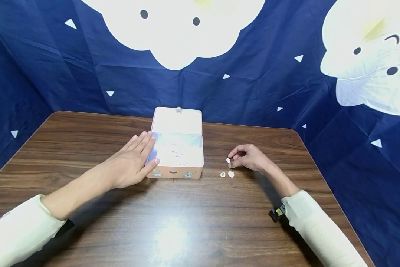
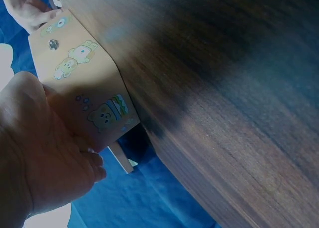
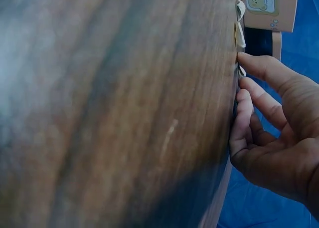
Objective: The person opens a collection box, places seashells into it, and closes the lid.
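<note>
An orange-pink metal box (image 1: 174,172) with bear pictures stands on the table, its lid (image 1: 177,120) raised at the back. Several pale, thin pieces (image 1: 177,151) lie inside it, washed out by glare. My left hand (image 1: 133,163) rests against the box's left side with its fingers straight; the left wrist view shows the palm (image 2: 55,153) beside the decorated wall. To the right of the box, my right hand (image 1: 248,157) pinches a small white shell (image 1: 228,160) between thumb and fingertip, low at the tabletop. Two more shells (image 1: 231,174) lie just in front of it.
The brown wood-grain table (image 1: 200,222) carries a bright light reflection near its front. A dark blue cloth (image 1: 253,96) with white clouds and triangles hangs behind and on both sides. The box's small latch (image 1: 179,110) is on the lid's upper edge.
</note>
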`<action>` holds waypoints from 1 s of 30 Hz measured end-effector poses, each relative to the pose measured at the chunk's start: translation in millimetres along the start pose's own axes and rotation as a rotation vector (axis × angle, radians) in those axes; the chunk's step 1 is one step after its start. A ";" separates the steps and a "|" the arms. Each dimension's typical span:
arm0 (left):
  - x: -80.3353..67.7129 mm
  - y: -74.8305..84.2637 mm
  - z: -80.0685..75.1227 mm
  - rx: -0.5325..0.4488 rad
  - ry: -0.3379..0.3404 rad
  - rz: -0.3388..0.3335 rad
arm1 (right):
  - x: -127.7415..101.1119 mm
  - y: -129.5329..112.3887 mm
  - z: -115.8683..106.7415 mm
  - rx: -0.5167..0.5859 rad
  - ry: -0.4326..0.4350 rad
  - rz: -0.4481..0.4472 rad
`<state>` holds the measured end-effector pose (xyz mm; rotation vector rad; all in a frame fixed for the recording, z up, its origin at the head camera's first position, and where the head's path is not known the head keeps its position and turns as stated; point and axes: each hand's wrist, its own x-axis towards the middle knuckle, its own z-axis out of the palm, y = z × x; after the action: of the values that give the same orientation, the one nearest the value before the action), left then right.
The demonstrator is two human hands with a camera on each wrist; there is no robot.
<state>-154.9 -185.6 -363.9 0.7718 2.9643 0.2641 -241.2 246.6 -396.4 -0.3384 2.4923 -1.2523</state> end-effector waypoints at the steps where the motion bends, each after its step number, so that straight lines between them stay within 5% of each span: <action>1: 0.0 0.1 0.0 -0.001 0.001 0.000 | -0.1 -0.1 -0.3 -0.005 0.000 -0.001; 30: 1.0 -0.4 1.3 0.002 0.010 0.010 | -1.7 -1.1 0.3 -0.121 0.032 0.014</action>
<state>-155.8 -185.3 -365.3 0.7875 2.9718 0.2661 -239.4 246.4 -395.4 -0.3326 2.5991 -1.1129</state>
